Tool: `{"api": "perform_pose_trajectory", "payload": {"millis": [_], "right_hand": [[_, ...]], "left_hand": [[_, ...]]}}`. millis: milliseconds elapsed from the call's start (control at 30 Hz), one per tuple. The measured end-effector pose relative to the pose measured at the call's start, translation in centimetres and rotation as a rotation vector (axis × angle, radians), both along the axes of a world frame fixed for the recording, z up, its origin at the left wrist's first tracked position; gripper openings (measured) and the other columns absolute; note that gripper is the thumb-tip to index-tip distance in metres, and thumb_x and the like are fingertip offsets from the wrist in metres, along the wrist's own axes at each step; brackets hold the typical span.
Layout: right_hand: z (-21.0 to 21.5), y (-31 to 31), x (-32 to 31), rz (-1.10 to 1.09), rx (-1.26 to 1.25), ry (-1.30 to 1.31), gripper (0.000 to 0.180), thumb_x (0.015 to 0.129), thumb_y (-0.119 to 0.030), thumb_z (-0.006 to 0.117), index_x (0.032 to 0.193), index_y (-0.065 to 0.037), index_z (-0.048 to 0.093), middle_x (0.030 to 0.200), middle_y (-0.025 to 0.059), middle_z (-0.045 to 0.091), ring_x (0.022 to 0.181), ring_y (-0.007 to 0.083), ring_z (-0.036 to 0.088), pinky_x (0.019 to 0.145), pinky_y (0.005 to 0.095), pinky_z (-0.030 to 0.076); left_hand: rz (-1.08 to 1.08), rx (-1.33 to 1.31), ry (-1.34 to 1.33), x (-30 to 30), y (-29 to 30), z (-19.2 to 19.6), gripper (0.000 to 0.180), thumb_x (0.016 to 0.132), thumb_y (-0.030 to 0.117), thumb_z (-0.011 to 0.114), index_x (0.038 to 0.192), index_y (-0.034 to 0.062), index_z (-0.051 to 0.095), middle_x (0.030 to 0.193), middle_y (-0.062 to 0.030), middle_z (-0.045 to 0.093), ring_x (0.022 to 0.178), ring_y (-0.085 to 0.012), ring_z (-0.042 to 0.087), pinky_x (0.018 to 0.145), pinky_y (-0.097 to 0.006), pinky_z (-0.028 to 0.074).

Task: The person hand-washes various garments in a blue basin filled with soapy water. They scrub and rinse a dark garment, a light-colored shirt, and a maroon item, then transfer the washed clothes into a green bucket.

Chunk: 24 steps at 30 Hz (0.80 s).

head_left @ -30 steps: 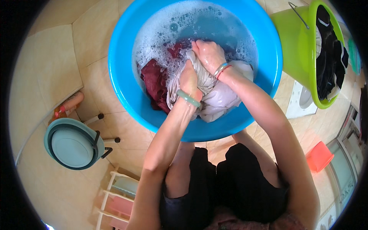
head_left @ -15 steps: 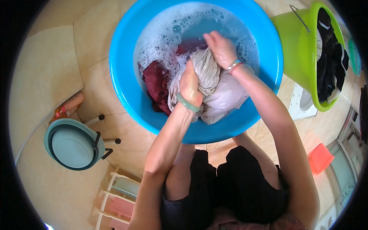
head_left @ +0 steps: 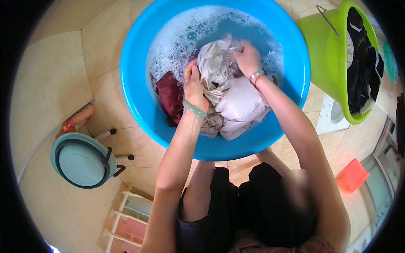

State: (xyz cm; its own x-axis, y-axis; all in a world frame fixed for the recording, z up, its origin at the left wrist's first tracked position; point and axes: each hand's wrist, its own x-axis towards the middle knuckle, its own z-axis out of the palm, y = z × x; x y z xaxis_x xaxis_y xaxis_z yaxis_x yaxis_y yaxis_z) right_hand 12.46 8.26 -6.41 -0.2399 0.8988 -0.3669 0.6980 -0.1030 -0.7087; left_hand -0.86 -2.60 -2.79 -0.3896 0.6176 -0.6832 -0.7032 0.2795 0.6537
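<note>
In a large blue basin (head_left: 130, 92) of soapy water lies a wet, wrinkled off-white garment (head_left: 217, 69), partly bunched up above the suds. My left hand (head_left: 194, 87), with a green bangle at the wrist, is closed on the left side of this cloth; its fingers point away from me. At the far right edge of the cloth my right hand (head_left: 248, 59) has its fingers curled in on the fabric, slightly blurred. Nearer to me a smooth white part of the laundry (head_left: 242, 103) bulges up. Dark red cloth (head_left: 169, 95) sits half sunk left of my left hand.
A lime-green bucket (head_left: 322, 50) holding black and white clothes tilts at the right. On the left is a grey-green folding basin (head_left: 82, 162) on a legged stand. A slatted rack (head_left: 122, 215) stands lower left, and a coral-red container (head_left: 352, 175) is at the right.
My left hand has moved left and a little nearer, and my right hand slightly nearer. Between them the off-white cloth has spread out and shifted away from me.
</note>
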Motion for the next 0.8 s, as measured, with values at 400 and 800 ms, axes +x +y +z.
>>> {"api": "perform_pose_trajectory", "payload": {"millis": [400, 800], "right_hand": [[8.0, -6.2, -4.9, 0.397, 0.576, 0.153, 0.011, 0.079, -0.021, 0.06, 0.074, -0.012, 0.058, 0.067, 0.0094, 0.062, 0.059, 0.0285, 0.065, 0.053, 0.0418, 0.052], [8.3, -9.0, -4.8, 0.42, 0.413, 0.118, 0.019, 0.09, -0.024, 0.056, 0.079, -0.008, 0.055, 0.066, 0.0144, 0.061, 0.061, 0.0357, 0.062, 0.053, 0.0459, 0.05]], "left_hand": [[-0.069, 0.376, -0.29, 0.6, -1.5, -1.5, 0.034, 0.096, 0.042, 0.053, 0.113, 0.012, 0.057, 0.107, -0.0057, 0.061, 0.096, -0.0176, 0.059, 0.084, -0.035, 0.05], [-0.093, 0.427, -0.688, -1.0, -3.1, -4.0, 0.033, 0.101, 0.037, 0.039, 0.102, 0.0088, 0.056, 0.095, -0.0041, 0.06, 0.093, -0.0188, 0.057, 0.084, -0.035, 0.048]]}}
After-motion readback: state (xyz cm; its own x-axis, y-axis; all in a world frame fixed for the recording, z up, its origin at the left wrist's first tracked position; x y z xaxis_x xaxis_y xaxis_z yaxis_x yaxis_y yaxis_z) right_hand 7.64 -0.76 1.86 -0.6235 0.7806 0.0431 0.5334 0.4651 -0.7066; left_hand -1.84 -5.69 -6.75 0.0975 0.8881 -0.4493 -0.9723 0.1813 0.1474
